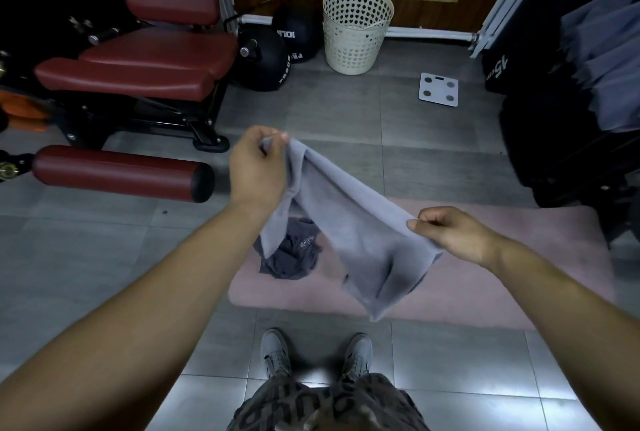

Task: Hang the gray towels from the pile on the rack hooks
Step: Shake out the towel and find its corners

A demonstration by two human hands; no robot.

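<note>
The gray towel (346, 223) looks soft, limp and light. It sags in a loose trough between the two hands and its free corner droops toward the pink mat (485, 257), so it will hold no shape of its own and should drape over a hook readily. The nap looks fleecy rather than slippery, so a pinch is probably enough. The best hold is likely along the top edge near the corners, where it is taken now. The left hand (258, 167) pinches one end of that edge between thumb and fingertips, above the mat's far left corner. The right hand (450, 233) pinches the other end, fingers curled, over the mat's middle. The cloth is a plain pale gray with a faint lilac cast, without pattern, and doubled loosely along its length. On the left part of the mat, under the towel, lies a crumpled darker gray cloth (291, 257), perhaps the rest of the pile. Beyond the mat's right end hang more gray towels (602, 50); the hooks themselves cannot be made out.
</note>
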